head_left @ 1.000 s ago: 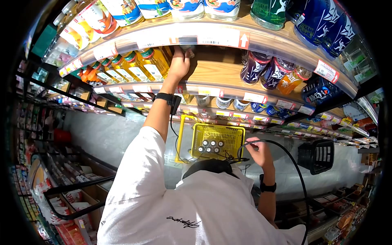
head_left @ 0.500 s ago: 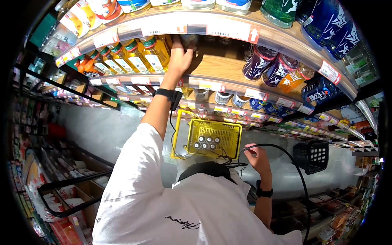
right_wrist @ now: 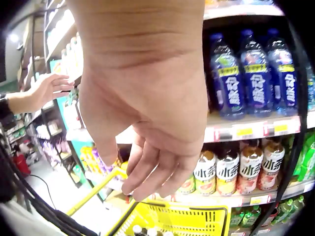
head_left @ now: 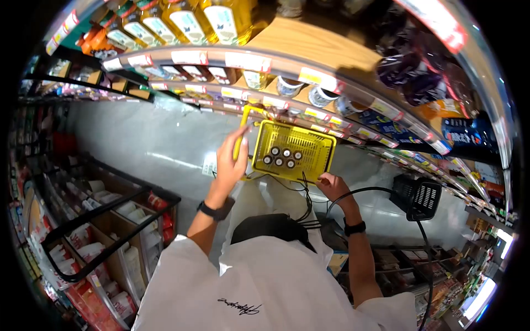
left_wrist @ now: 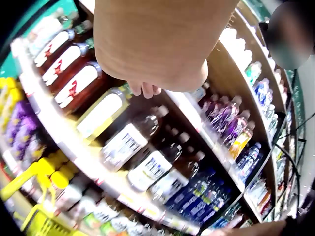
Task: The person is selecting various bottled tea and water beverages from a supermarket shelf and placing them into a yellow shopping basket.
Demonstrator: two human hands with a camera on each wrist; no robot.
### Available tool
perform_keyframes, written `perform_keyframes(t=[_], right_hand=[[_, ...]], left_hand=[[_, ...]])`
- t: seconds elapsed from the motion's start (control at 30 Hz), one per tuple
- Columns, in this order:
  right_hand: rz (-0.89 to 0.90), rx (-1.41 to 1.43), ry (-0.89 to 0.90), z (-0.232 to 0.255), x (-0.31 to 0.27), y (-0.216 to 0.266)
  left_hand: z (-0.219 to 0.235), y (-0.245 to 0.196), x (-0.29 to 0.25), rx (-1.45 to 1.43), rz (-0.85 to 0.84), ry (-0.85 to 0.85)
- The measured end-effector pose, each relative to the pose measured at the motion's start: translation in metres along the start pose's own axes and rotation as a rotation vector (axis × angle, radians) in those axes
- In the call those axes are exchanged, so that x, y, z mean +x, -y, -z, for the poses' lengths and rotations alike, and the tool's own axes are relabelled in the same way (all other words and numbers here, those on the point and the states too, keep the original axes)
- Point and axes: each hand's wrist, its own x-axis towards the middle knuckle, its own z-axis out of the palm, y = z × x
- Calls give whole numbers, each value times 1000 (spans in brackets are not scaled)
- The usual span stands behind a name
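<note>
A yellow shopping basket [head_left: 333, 151] stands on the floor in front of the person, with several dark bottles with pale caps [head_left: 286, 153] grouped inside. In the head view the left hand [head_left: 228, 163] overlaps the basket's raised yellow handle [head_left: 244, 122]. The right wrist view shows that left hand [right_wrist: 45, 92] higher up, apart from the handle, its fingers extended and holding nothing. Near the basket's lower right corner is the right hand [head_left: 333, 187]. Its fingers [right_wrist: 147, 169] hang loosely curled above the basket rim [right_wrist: 197, 204], nothing in them.
Shelves hold yellow oil-like bottles [head_left: 223, 22], blue drink bottles [right_wrist: 256, 81] and labelled tea bottles [right_wrist: 227, 172]. A black basket [head_left: 425, 198] stands at the right. A black cable [head_left: 370, 190] loops past the right arm. Cartons of goods [head_left: 88, 248] line the left.
The left hand has come out of the shelf gap beside the yellow bottles and down over the basket. The right hand has shifted towards the basket corner. The head view has tilted downward.
</note>
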Motion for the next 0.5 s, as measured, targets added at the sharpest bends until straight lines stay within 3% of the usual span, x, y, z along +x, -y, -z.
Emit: perform_keyframes(t=[0.13,0.23,0.33,0.4,0.43,0.5], right_hand=[[-122,49,183,-65,58,-30],[-146,-72,162,-126,104,-67],[-173,-154,134,-169,133,-86],[-189,-392,37,-197,152,-99],[-297,-424,70,-207,160,-95],[-329,-461,160,-225,170,-105]], left_hand=[[41,58,-121,60,515,90],[70,105,-204,59,653,56],[96,115,-261,111,828,71],[105,119,-278,153,993,119],[110,117,-284,153,1077,125],[115,130,-320,154,1105,87]])
